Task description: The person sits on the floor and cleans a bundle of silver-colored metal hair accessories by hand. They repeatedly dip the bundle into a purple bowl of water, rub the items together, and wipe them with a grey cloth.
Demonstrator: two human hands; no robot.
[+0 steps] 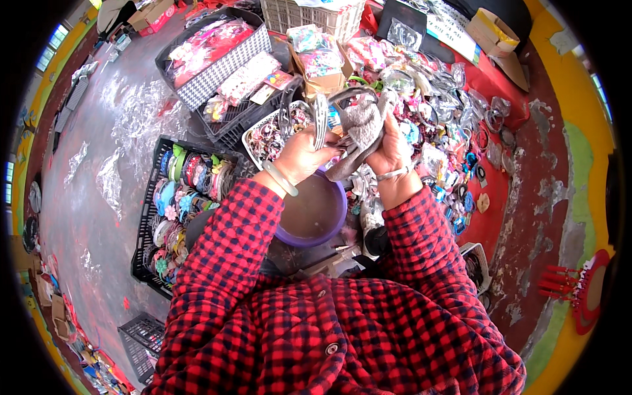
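My left hand [299, 155] is closed around a headband [320, 120], a pale, patterned band that stands up from the fingers. A crumpled grey cloth [363, 124] is gripped in my right hand [394, 146], close beside the headband, and one end of it hangs down. Part of a dark curved band [343, 96] shows behind the cloth; what it belongs to is hard to make out. Below both hands sits a purple basin [339, 220] of murky water. Just beyond my left hand, a white basket [250, 141] holds many small hair ties.
A black crate [140, 253] of colourful headbands stands at left. Farther off are a crate [204, 89] of packaged goods and an open cardboard box [329, 84]. Hair accessories and plastic bags [428, 158] are heaped on red cloth at right. Plastic scraps [110, 181] lie on the floor.
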